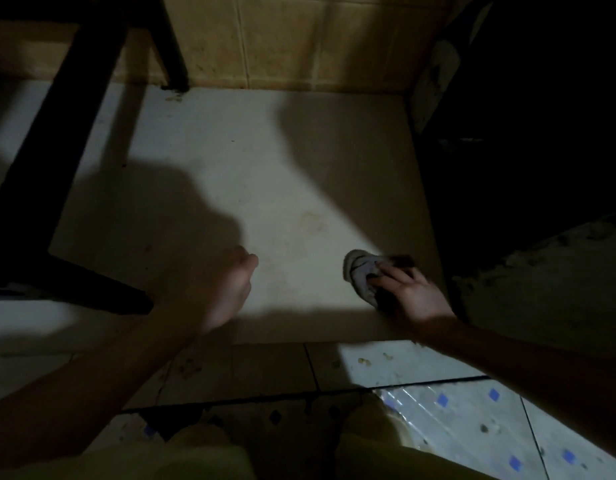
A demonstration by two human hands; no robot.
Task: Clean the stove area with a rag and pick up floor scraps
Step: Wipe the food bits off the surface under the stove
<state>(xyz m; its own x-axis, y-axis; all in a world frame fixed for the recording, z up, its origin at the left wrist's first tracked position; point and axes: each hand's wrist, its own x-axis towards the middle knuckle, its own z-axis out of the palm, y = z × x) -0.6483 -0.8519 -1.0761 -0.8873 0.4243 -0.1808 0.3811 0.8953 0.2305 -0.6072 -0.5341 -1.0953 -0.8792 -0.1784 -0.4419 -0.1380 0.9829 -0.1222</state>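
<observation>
My right hand (408,292) grips the crumpled grey cloth rag (360,271), fingers spread and bent over its near-right side, pressing it to the pale, smudged slab (265,168) near that slab's right edge; my left hand (227,289) hovers well apart to the left, fingers curled under in shadow, and I cannot tell whether it holds anything.

I judge the rag soft, light and limp, likely to bunch and slide under the palm; the hold wants to be over the top of the wad, with fingers gathering the loose folds so none trail. It looks worn and dingy, bundled into a rounded lump, paler on the left and dark where my fingers cover it.

Beyond it a faint brownish stain (311,220) marks the slab towards the far side; the black metal stand legs (57,150) cross the left; the tan tiled wall (299,39) closes the far side. Nearer me, small pale scraps (362,361) lie on the floor tiles with blue diamonds (473,420).
</observation>
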